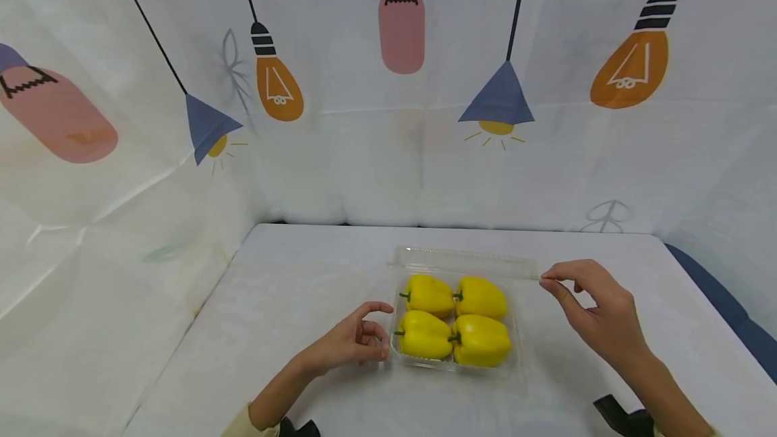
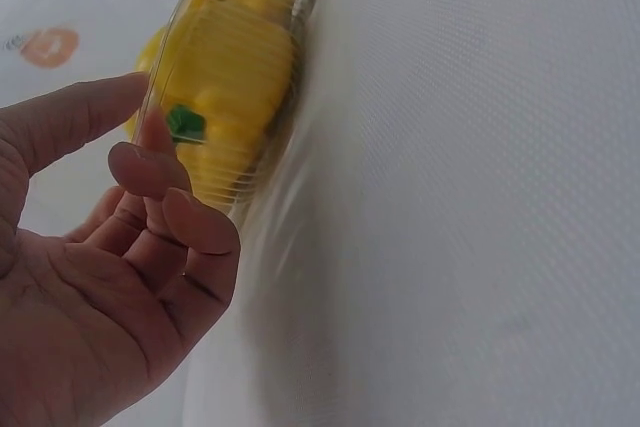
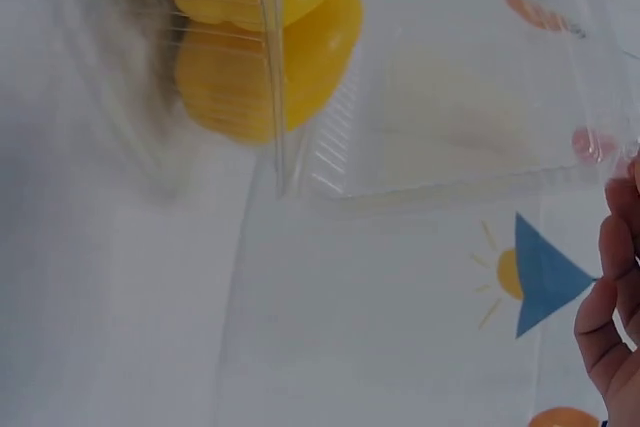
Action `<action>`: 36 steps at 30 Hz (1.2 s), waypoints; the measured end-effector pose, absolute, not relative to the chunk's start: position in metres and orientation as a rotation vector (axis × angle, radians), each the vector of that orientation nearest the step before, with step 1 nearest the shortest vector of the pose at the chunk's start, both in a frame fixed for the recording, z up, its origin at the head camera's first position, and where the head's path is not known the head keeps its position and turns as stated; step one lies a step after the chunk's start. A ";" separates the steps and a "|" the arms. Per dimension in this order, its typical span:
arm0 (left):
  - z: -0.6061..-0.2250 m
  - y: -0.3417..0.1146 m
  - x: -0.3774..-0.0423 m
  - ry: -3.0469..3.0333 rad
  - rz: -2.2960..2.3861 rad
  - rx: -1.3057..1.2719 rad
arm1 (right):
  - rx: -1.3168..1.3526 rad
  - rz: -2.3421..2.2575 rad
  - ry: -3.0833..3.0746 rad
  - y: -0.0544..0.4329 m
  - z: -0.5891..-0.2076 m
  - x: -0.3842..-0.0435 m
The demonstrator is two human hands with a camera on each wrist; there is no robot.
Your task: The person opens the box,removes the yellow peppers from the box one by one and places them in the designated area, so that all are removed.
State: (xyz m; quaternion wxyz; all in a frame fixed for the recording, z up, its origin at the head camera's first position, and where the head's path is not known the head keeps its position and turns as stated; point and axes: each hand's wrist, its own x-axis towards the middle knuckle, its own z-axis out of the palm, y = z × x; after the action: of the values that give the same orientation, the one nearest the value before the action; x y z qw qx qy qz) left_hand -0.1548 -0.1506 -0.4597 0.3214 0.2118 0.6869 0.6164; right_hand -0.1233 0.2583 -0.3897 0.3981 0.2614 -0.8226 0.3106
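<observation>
Several yellow bell peppers (image 1: 479, 340) with green stems fill a clear plastic container (image 1: 400, 359) on the white table. Its transparent lid (image 1: 461, 260) stands raised along the far edge. With thumb and index finger, my right hand (image 1: 591, 305) pinches the lid's right corner; in the right wrist view only part of the hand (image 3: 615, 317) shows, at the right edge. My left hand (image 1: 352, 341) holds the container's left rim. The left wrist view has its thumb and a finger at the thin rim, the other fingers curled beside it.
The white table (image 1: 303, 261) has a far edge against a white curtain (image 1: 340, 167) printed with lamps and bulbs. Beyond the table's right side lies something dark blue (image 1: 722, 295). Dark bands sit at both wrists.
</observation>
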 end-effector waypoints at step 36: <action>-0.456 -0.153 -0.155 2.087 1.380 0.646 | 0.609 1.062 -2.357 0.252 -0.382 -0.170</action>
State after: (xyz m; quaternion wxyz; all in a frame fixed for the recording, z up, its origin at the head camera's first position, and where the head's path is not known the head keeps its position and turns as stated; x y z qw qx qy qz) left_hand -0.1547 -0.1534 -0.4560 0.2751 0.2401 0.7765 0.5136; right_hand -0.1701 0.2523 -0.3824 0.2404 0.2227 -0.8614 0.3881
